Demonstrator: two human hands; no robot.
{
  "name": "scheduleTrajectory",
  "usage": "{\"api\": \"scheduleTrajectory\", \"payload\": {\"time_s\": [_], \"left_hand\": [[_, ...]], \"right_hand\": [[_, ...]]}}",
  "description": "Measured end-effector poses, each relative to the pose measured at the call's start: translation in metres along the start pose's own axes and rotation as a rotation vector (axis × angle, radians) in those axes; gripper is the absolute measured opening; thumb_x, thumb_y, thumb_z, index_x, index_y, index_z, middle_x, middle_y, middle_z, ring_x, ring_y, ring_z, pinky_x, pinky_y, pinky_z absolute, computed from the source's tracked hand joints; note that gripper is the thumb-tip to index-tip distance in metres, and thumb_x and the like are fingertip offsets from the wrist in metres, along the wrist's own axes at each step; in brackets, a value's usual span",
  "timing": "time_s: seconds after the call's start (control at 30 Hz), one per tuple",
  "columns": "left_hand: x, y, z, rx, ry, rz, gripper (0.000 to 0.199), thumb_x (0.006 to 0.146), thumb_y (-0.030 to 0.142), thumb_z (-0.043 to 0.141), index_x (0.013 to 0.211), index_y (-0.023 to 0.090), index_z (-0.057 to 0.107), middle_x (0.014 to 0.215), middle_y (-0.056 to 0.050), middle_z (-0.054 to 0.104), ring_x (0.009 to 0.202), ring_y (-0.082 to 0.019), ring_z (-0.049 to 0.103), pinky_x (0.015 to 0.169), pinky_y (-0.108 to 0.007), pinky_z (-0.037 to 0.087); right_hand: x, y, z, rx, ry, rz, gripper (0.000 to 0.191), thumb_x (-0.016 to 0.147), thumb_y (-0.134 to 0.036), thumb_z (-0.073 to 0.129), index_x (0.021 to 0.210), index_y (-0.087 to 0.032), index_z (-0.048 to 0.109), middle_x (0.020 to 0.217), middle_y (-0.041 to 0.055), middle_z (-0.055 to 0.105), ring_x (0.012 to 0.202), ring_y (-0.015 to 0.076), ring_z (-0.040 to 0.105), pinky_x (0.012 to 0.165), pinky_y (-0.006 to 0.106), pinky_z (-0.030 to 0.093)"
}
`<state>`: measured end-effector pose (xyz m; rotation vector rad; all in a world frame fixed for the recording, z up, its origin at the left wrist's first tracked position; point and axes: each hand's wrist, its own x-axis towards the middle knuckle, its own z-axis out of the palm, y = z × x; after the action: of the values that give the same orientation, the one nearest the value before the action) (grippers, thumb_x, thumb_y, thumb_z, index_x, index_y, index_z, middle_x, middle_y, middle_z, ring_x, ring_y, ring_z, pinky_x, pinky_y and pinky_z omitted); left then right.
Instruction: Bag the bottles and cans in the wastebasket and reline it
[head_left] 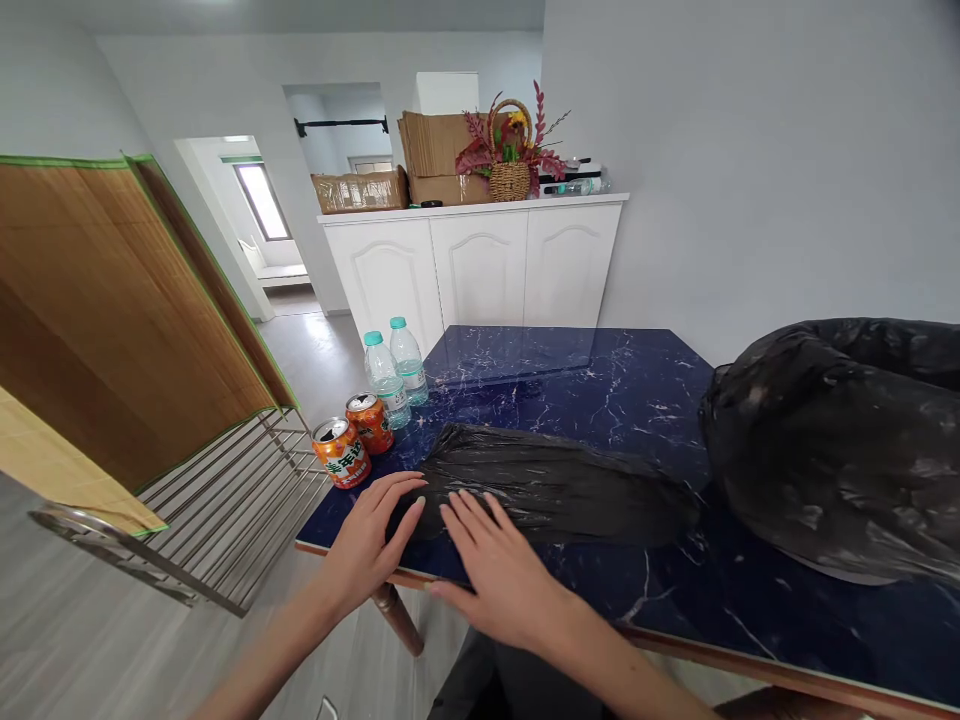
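A black plastic bag (pixel 570 490) lies flattened lengthwise on the dark blue marbled table (pixel 637 370). My left hand (pixel 371 530) rests at the bag's left end, its thumb spread from the fingers. Beside it, my right hand (pixel 495 565) lies palm down with its fingertips on the bag's near left part. Neither hand grips anything. Two orange cans, one at the table's left edge (pixel 341 453) and one just behind (pixel 370 422), stand near my left hand. Behind them are two clear bottles with teal caps (pixel 386 380) (pixel 409 360).
A bin lined with black plastic (pixel 832 450) stands on the table's right side. A metal rack (pixel 232 510) is left of the table. Beyond, a white cabinet (pixel 484 265) carries cardboard boxes (pixel 360 192) and a flower basket (pixel 510 180).
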<state>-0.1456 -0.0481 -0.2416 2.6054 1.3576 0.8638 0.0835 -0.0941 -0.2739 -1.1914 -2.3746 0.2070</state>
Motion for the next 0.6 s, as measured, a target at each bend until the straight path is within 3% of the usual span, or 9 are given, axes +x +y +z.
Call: {"api": "scheduleTrajectory", "payload": {"time_s": [0.17,0.33,0.43,0.6], "left_hand": [[-0.01,-0.007,-0.009,-0.02,0.054,-0.037,0.031,0.11,0.04,0.049,0.134,0.026,0.064,0.138,-0.009,0.069,0.131,-0.025,0.064,0.115,-0.043,0.051],[-0.019,-0.015,-0.015,-0.051,0.102,-0.103,0.029,0.11,0.041,0.049,0.128,0.026,0.066,0.132,-0.007,0.071,0.126,-0.025,0.066,0.113,-0.041,0.05],[-0.022,-0.017,-0.015,-0.083,0.129,-0.137,0.027,0.111,0.042,0.048,0.123,0.026,0.067,0.127,-0.006,0.072,0.122,-0.024,0.068,0.11,-0.039,0.051],[-0.018,-0.015,-0.009,-0.091,0.073,-0.122,0.025,0.11,0.042,0.05,0.124,0.027,0.065,0.127,-0.006,0.071,0.122,-0.024,0.066,0.108,-0.04,0.051]], "right_hand": [[0.01,-0.027,0.032,-0.015,0.076,0.015,0.072,0.102,-0.04,0.069,0.16,-0.004,0.044,0.168,0.0218,0.041,0.157,0.0362,0.039,0.13,0.062,0.032],[0.0,-0.028,0.037,0.049,0.25,0.001,0.052,0.107,-0.025,0.061,0.156,-0.011,0.05,0.141,0.0132,0.072,0.137,0.0283,0.064,0.125,0.058,0.042],[-0.004,-0.03,0.038,0.096,0.346,-0.017,0.041,0.11,-0.02,0.054,0.15,-0.017,0.056,0.125,0.0077,0.08,0.127,0.0242,0.071,0.123,0.053,0.044],[-0.007,-0.033,0.037,0.099,0.276,-0.039,0.051,0.109,-0.025,0.057,0.158,-0.017,0.047,0.148,0.0106,0.068,0.142,0.0262,0.06,0.127,0.056,0.04]]}}
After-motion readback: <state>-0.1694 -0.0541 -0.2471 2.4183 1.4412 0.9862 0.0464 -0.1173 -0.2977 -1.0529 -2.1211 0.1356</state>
